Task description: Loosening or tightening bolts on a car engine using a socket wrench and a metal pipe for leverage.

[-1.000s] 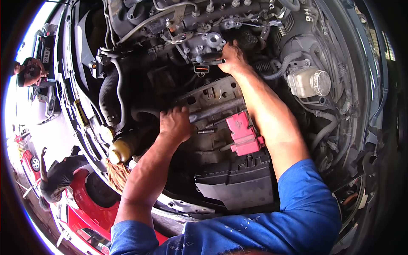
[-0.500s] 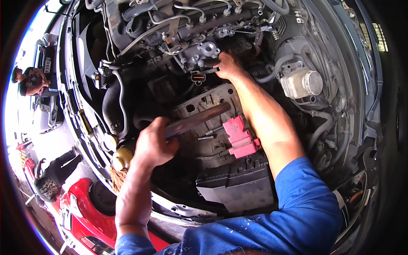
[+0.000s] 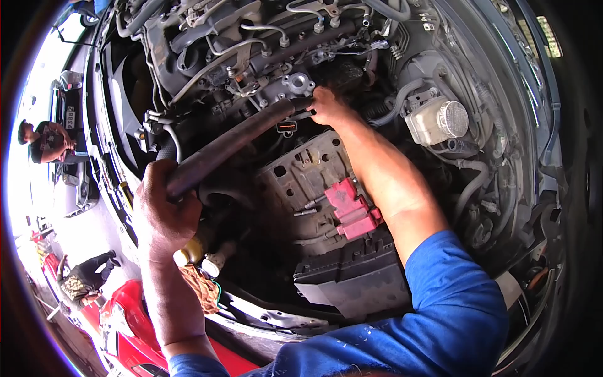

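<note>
My left hand (image 3: 164, 210) is closed round the near end of a long, dark metal pipe (image 3: 229, 141). The pipe slants up and right across the engine bay. Its far end reaches a short dark bar-like piece (image 3: 301, 103) beside my right hand (image 3: 326, 107); whether the two fit together I cannot tell. My right hand is closed at that piece, its fingers partly hidden, just below a grey metal housing (image 3: 298, 81) with a round opening. A black connector (image 3: 287, 127) with an orange inside hangs below the pipe's far end.
Under my right forearm lie a red plastic cover (image 3: 352, 210) and a bare metal tray (image 3: 301, 166), with a black box (image 3: 352, 276) nearer me. A white fluid reservoir (image 3: 440, 119) stands right. Two people and a red car (image 3: 129, 320) are off to the left.
My left hand has moved left and up, and the pipe's far end has swung up to the dark piece by my right hand. My right hand stays at the same housing.
</note>
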A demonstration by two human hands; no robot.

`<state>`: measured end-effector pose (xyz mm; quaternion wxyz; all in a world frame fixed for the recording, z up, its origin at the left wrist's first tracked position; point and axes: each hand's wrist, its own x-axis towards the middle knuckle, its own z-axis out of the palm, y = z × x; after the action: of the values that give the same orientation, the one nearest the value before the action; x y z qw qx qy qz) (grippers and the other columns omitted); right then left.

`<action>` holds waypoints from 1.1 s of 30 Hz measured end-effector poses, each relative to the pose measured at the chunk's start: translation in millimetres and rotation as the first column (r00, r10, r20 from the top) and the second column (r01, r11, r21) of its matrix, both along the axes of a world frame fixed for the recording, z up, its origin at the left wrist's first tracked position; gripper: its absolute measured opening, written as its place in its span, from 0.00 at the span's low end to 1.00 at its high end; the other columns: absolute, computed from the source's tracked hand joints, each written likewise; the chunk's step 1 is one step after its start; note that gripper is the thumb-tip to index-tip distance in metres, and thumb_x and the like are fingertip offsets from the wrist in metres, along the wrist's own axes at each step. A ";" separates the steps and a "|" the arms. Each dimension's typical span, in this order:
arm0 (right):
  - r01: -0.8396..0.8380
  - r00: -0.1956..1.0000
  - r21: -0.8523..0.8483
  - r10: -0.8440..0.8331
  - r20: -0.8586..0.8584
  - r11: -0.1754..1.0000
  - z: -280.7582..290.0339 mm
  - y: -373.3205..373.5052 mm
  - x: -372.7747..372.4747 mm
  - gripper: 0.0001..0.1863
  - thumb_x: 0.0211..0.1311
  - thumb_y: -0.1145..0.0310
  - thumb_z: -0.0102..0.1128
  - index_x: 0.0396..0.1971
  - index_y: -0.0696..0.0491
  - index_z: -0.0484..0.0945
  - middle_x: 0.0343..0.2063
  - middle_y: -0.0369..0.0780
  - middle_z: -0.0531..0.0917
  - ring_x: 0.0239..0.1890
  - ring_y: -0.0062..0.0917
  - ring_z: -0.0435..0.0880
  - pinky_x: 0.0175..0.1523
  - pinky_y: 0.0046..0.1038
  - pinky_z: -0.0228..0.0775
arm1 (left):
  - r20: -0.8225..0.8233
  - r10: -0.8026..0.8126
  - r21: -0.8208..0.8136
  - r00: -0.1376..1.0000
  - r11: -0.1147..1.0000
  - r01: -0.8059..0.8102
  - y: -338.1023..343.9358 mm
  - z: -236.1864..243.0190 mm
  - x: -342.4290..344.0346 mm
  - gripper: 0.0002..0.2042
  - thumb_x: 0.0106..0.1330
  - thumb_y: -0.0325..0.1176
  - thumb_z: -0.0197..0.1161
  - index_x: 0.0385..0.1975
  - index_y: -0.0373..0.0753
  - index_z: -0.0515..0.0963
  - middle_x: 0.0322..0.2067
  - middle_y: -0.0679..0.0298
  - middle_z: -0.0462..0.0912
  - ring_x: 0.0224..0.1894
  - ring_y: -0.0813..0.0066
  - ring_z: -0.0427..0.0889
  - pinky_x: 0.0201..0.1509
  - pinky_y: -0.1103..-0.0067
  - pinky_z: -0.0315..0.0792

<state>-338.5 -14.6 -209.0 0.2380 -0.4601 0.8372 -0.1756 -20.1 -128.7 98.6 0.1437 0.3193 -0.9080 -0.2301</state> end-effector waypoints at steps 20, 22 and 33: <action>0.242 0.934 0.025 -0.239 0.267 0.970 51.3 -13.6 20.7 0.17 0.50 0.64 0.61 0.39 0.57 0.82 0.41 0.53 0.84 0.48 0.46 0.83 0.50 0.40 0.77 | -0.881 -0.043 0.430 0.470 0.336 0.838 -28.7 -73.4 -107.5 0.21 0.55 0.23 0.54 0.51 0.33 0.75 0.52 0.51 0.77 0.61 0.53 0.72 0.70 0.54 0.57; 0.360 0.887 0.031 -0.352 0.299 0.932 2.1 6.9 -13.2 0.18 0.46 0.62 0.67 0.35 0.60 0.82 0.39 0.55 0.84 0.46 0.45 0.84 0.49 0.37 0.77 | -0.665 -0.473 0.258 0.578 0.581 0.772 -8.5 -36.7 -156.8 0.19 0.55 0.21 0.51 0.48 0.24 0.75 0.49 0.47 0.78 0.56 0.53 0.77 0.63 0.63 0.68; 0.305 0.905 0.028 -0.299 0.304 0.952 27.9 -12.6 14.4 0.21 0.44 0.63 0.65 0.39 0.60 0.81 0.40 0.56 0.83 0.48 0.46 0.84 0.50 0.37 0.76 | -0.798 -0.392 0.061 0.458 0.703 0.709 -15.2 -63.8 -154.0 0.07 0.63 0.30 0.64 0.37 0.35 0.77 0.36 0.52 0.83 0.49 0.60 0.82 0.53 0.63 0.75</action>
<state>-324.1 -27.3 -181.1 0.3294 -0.2949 0.8497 -0.2873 -174.1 -144.0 34.8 0.3451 -0.0996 -0.7568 -0.5461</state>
